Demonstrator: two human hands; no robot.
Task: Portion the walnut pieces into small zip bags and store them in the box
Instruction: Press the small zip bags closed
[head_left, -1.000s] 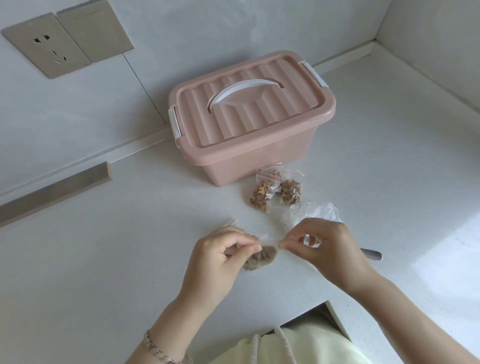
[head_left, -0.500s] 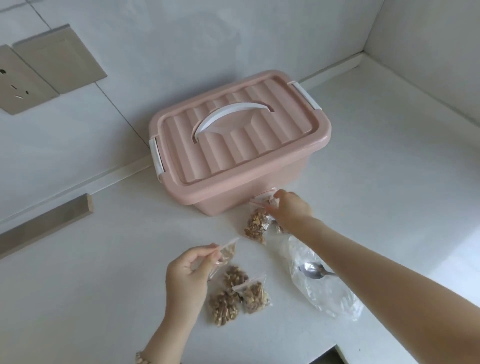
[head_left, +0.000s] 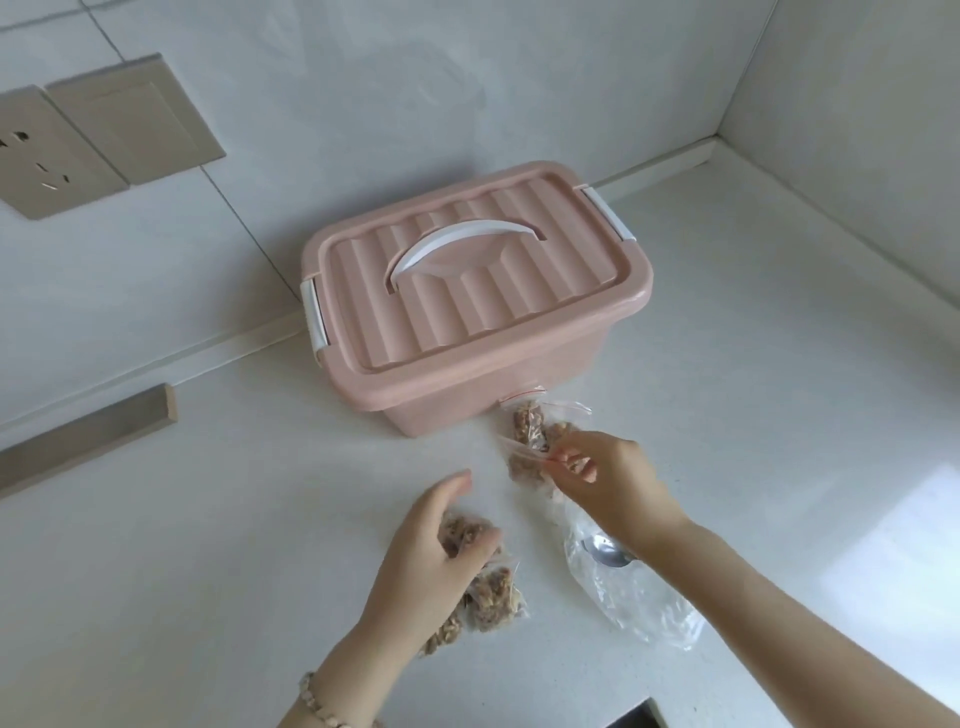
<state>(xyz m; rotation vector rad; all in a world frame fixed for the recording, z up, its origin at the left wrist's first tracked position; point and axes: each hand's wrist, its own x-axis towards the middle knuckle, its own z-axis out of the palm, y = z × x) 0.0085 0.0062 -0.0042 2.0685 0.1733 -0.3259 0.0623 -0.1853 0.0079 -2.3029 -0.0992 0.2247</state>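
Head view: right hand pinches the top of a walnut bag just in front of the lidded pink box. Left hand curls round a second bag on the counter, with more filled bags touching it. A spoon lies beside the right wrist.

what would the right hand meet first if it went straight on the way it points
The right hand meets the walnut bags at once, one apparently pinched already; behind them the pink box, though depth is unclear.

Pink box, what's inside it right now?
Cannot tell: the ribbed lid covers the pink box, and its walls are opaque. Filled walnut bags lie outside, in front.
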